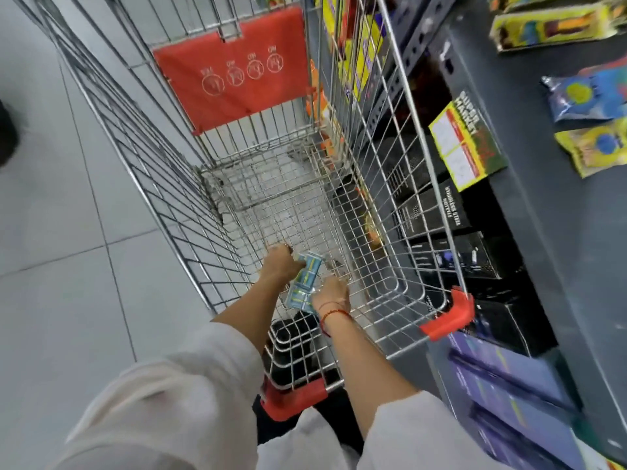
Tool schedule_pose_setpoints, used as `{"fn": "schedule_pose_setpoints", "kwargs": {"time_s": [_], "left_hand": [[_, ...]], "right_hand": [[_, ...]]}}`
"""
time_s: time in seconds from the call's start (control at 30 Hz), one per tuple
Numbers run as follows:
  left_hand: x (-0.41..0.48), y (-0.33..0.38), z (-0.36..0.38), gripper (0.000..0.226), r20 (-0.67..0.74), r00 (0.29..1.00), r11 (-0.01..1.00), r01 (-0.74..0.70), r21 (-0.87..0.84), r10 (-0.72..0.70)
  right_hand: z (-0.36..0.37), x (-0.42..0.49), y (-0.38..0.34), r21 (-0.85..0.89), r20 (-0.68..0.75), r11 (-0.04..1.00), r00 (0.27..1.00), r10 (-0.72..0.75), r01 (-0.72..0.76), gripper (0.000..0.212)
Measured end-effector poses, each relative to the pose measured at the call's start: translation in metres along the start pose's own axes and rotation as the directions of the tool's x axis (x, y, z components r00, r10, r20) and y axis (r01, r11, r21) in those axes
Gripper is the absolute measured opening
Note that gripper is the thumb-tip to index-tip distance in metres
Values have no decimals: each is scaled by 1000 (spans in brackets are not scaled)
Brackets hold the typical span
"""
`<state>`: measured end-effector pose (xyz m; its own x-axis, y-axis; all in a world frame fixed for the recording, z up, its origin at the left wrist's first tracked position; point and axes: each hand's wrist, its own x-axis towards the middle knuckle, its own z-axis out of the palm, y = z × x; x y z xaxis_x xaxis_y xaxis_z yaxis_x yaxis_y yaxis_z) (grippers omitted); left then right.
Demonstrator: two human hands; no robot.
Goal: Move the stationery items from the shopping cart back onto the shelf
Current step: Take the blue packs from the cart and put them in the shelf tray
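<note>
Yellow-and-green shelf tag (466,144): "SUPER MARKET" printed along dark edge, rest unreadable. Black box (453,208) on lower shelf: white lettering, probably "STAINLESS STEEL BOTTLE". Red cart seat flap (234,67): four white circled pictograms, captions too small to read.

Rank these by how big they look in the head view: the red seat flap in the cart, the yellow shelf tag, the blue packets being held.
1. Red fabric seat flap, clearly largest.
2. Yellow paper shelf tag.
3. Light blue plastic packets, partly hidden by both hands, so only slightly smaller; this ranking is unsure.
</note>
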<state>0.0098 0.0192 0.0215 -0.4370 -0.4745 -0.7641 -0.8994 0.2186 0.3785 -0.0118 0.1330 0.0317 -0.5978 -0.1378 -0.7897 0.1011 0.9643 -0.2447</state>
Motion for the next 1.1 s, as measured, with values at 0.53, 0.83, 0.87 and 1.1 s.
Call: {"fn": "schedule_pose_setpoints", "kwargs": {"time_s": [0.53, 0.83, 0.87, 1.1], "left_hand": [[40, -7, 12, 25, 214, 976, 997, 63, -51, -50], [3, -4, -30, 28, 175, 981, 842, 163, -515, -83], [-5, -2, -35, 23, 165, 984, 800, 155, -579, -71], [-73, 26, -66, 14, 57, 991, 627, -31, -779, 120]], "right_hand": [[36, 34, 10, -252, 62, 968, 998, 15, 1, 19], [-45, 11, -3, -3, 55, 1000, 998, 23, -23, 26], [-56, 7, -4, 26, 37, 1000, 999, 6, -7, 28], [-128, -50, 4, 185, -206, 954, 958, -197, 236, 32]]}}
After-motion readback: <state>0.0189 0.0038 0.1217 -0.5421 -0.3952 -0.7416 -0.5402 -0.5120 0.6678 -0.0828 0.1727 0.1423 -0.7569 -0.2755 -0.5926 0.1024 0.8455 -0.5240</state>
